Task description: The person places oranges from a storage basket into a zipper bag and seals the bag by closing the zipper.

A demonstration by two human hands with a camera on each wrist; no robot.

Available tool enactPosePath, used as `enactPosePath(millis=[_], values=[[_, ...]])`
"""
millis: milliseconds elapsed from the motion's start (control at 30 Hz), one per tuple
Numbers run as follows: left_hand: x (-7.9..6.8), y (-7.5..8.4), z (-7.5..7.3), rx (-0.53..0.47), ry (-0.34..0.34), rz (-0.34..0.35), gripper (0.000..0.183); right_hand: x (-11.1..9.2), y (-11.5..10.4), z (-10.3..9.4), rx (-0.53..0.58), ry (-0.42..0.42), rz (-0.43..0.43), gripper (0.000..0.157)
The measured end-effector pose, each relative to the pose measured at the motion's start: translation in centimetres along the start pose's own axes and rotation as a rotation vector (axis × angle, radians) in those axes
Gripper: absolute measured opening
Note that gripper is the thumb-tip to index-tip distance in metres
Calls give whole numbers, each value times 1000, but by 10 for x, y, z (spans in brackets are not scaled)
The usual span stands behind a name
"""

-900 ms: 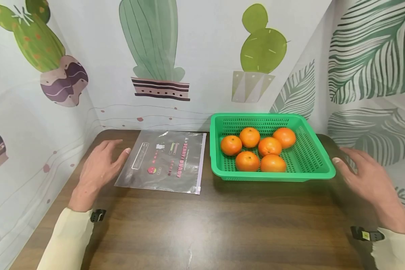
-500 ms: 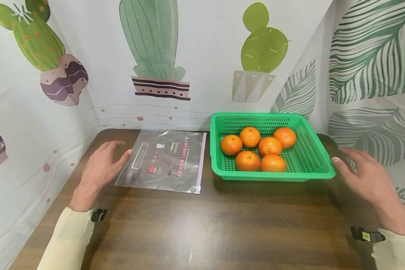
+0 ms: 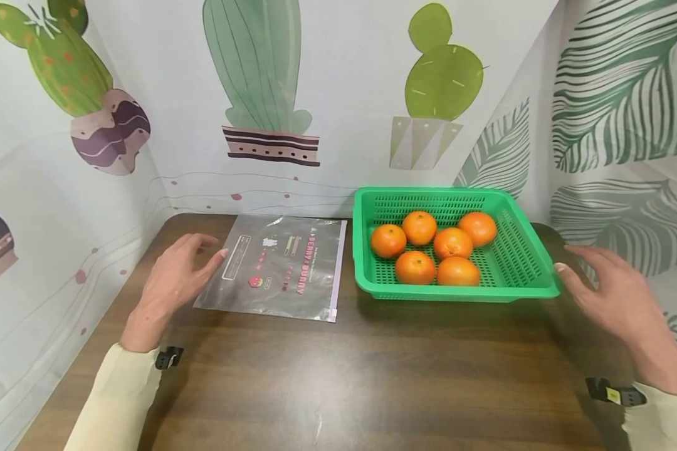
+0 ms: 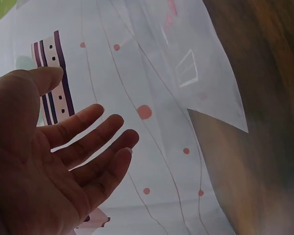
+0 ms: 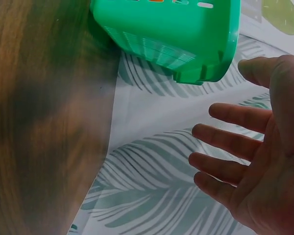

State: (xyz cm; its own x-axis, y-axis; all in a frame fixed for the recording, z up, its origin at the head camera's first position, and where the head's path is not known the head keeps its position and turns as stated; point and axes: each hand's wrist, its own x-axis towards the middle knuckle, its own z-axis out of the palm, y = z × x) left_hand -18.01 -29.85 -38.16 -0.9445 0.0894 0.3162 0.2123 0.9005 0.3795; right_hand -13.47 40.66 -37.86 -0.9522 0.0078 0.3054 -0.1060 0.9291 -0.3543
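A clear plastic zip bag (image 3: pixel 276 269) with pink lettering lies flat on the table, its slider strip toward the basket. My left hand (image 3: pixel 172 282) hovers at the bag's left edge, fingers relaxed and holding nothing; the left wrist view shows its bare palm (image 4: pixel 44 166). Right of the bag stands a green perforated basket (image 3: pixel 457 292) with several oranges (image 3: pixel 452 243) inside. Beside the basket's right end is my right hand (image 3: pixel 617 297), its fingers loosely extended. In the right wrist view a gap separates that hand (image 5: pixel 255 142) from the basket wall (image 5: pixel 157 29).
The brown wooden table (image 3: pixel 316 376) has rounded back corners. A white cloth (image 3: pixel 350 94) printed with cacti and leaves hangs close behind it and along both sides. The basket stands near the back edge.
My left hand has shifted slightly right, toward and over the bag's edge. The right hand, bag, basket and oranges have stayed in place; the head view has tilted a little.
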Motion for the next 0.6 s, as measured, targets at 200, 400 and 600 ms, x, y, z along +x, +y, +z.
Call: enactPosePath(millis=[200,400,600], values=[[0,5,-1,-2,9,7,51,1,-5,-2,-12,0,-14,55],[0,10,-1,-19,-15,11,51,1,-15,-4,-11,8,-31,51],[-2,15,-1,-42,-21,20,50,0,-19,-5,8,16,-70,48]])
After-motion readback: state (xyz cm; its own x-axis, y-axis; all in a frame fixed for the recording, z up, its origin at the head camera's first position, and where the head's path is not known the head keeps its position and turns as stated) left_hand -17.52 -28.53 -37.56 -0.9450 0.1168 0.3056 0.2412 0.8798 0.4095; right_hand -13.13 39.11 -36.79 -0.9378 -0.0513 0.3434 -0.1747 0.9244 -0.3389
